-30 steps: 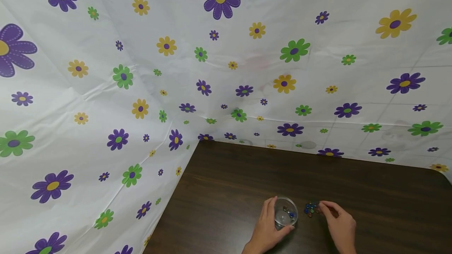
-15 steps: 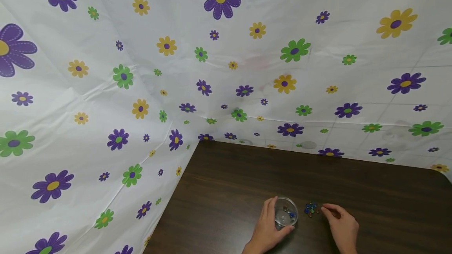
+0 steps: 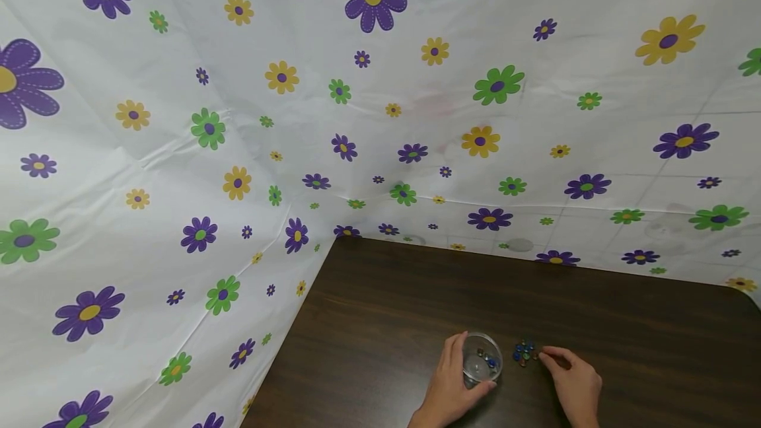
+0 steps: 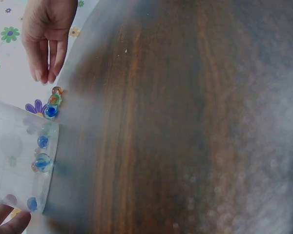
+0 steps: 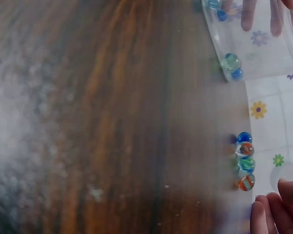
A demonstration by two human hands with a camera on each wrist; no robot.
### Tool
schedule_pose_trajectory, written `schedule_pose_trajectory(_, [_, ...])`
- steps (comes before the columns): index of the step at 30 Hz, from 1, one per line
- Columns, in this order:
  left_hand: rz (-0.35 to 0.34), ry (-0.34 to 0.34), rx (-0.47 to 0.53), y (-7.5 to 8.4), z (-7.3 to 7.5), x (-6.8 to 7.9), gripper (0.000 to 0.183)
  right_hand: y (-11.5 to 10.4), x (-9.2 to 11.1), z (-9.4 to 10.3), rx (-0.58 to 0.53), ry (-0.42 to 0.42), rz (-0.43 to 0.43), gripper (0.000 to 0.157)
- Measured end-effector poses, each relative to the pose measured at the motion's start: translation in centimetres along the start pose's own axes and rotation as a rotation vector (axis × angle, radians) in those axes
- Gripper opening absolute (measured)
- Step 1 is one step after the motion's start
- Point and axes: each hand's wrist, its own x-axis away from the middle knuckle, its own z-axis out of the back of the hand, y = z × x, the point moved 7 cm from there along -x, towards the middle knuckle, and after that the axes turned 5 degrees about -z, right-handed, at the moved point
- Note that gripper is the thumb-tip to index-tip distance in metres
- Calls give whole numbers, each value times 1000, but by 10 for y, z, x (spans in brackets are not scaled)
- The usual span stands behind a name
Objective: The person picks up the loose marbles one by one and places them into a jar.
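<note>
A clear plastic cup (image 3: 474, 370) stands upright on the table, and my left hand (image 3: 447, 383) grips it around the side. Several glass marbles (image 4: 43, 162) lie on the bottom of the cup, some blue. Just right of the cup, a small cluster of loose marbles (image 3: 524, 355) sits on the tabletop, in blue, green and orange. My right hand (image 3: 578, 380) is at the right edge of this cluster, its fingertips (image 4: 51, 78) pointing down close to an orange marble (image 5: 246, 183). No marble shows between its thumb and fingers.
The dark wood table (image 3: 416, 302) has its left edge and rounded far right corner in view. A white flower-printed sheet (image 3: 380, 137) hangs along the left side and the back of the table.
My right hand has drawn slightly right, its fingertips coming off the cluster of marbles. The left hand and the cup have stayed in place.
</note>
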Motion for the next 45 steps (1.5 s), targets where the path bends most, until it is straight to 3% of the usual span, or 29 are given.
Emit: schedule_pose_trajectory(45, [-7, 18, -4, 1, 1, 0, 90, 3, -8, -15, 31, -7, 53, 14])
